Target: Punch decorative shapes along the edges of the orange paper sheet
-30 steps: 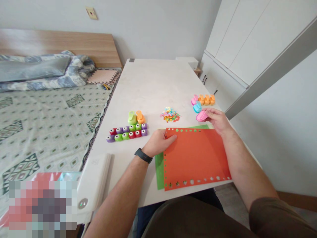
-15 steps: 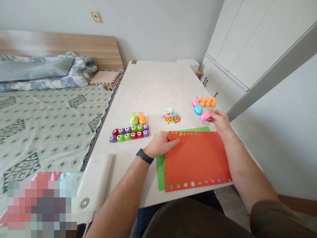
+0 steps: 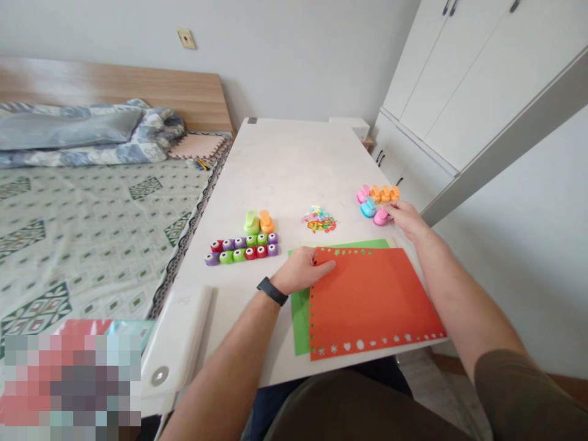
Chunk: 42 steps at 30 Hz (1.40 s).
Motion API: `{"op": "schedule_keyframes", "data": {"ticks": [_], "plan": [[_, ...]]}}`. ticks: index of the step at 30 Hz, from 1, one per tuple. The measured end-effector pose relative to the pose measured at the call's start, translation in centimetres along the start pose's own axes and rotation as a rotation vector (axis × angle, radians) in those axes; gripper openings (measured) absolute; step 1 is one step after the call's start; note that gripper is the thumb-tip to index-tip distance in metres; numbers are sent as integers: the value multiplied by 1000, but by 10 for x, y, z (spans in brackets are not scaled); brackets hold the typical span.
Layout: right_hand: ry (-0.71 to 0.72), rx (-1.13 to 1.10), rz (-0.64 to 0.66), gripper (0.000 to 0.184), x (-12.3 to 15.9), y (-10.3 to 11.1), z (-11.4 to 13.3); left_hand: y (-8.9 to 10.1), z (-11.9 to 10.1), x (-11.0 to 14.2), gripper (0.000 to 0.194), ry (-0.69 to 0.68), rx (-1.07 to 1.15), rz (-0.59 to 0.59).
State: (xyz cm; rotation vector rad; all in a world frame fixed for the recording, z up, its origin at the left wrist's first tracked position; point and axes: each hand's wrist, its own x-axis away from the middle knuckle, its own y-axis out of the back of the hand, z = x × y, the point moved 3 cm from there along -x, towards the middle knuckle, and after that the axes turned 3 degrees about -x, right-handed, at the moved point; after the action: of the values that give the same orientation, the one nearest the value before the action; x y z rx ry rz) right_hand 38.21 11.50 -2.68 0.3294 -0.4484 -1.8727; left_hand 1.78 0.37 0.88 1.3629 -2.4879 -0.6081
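head view: your left hand (image 3: 301, 269) pinches the rectangular orange-red paper sheet (image 3: 367, 294); beyond its far edge, your right hand (image 3: 408, 220), fingers nearly closed, touches the rounded pink plastic punch (image 3: 381, 217), grip unclear. a sideways nudge could knock the rounded blue plastic punch (image 3: 368, 208).

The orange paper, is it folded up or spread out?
Spread out: the orange paper shows one wide face with no crease, punched shapes along three edges, and the left hand holding its far-left corner.
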Motion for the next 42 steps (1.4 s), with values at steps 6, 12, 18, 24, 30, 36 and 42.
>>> {"op": "schedule_keyframes", "data": {"ticks": [6, 12, 18, 24, 30, 36, 42], "plan": [[56, 95, 14, 27, 5, 1, 13, -3, 6, -1, 30, -61, -30, 41], [68, 209, -45, 21, 4, -3, 28, -4, 9, -1, 32, -62, -48, 58], [97, 216, -54, 25, -3, -10, 31, -5, 11, -1, 32, -52, -33, 62], [130, 274, -184, 41, -2, -7, 22, -3, 8, -1, 32, -68, -26, 41], [251, 148, -62, 36, 31, -10, 36, -1, 1, 1, 31, -76, -4, 56], [197, 180, 443, 32, 76, -13, 50, -2, -2, 4, 29, -60, 18, 118], [70, 203, 650, 36, 96, -5, 47, -2, 0, 4, 33, -33, -33, 119]]}}
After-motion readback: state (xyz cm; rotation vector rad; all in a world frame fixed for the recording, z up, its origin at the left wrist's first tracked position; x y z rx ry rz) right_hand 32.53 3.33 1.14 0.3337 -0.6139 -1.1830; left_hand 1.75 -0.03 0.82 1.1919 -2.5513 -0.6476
